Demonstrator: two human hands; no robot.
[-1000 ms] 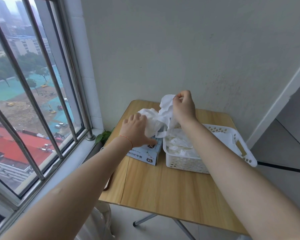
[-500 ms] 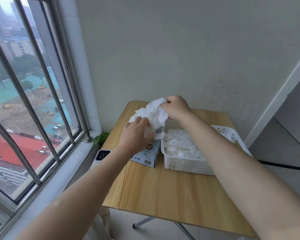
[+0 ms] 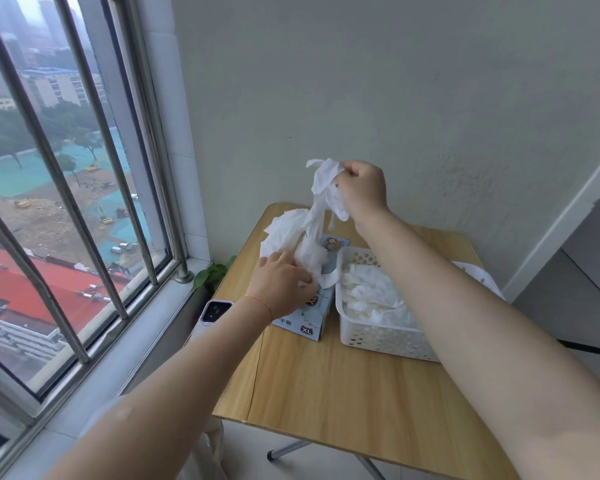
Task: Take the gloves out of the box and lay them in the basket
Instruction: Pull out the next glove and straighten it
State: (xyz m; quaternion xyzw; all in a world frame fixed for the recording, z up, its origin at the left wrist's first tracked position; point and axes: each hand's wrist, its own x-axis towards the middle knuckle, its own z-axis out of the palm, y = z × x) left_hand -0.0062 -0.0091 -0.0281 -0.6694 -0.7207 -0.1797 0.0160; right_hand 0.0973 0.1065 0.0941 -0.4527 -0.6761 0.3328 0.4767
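A light blue glove box (image 3: 307, 322) marked XL lies on the wooden table (image 3: 343, 393), left of a white perforated basket (image 3: 378, 339) that holds several white gloves (image 3: 371, 296). My right hand (image 3: 361, 190) is raised above the box and pinches a white glove (image 3: 321, 188) that stretches down into the box opening. A bunch of white gloves (image 3: 284, 230) bulges out of the box top. My left hand (image 3: 281, 285) rests on the box and the gloves at its opening, fingers curled against them.
A phone (image 3: 215, 311) in a pale case lies at the table's left edge by the window sill. A barred window (image 3: 84, 202) fills the left. A green plant (image 3: 212, 275) sits below the sill. A plain wall stands close behind the table.
My right hand has risen from the box top, drawing a glove upward out of the box. My left hand has stayed on the box, sliding slightly lower.
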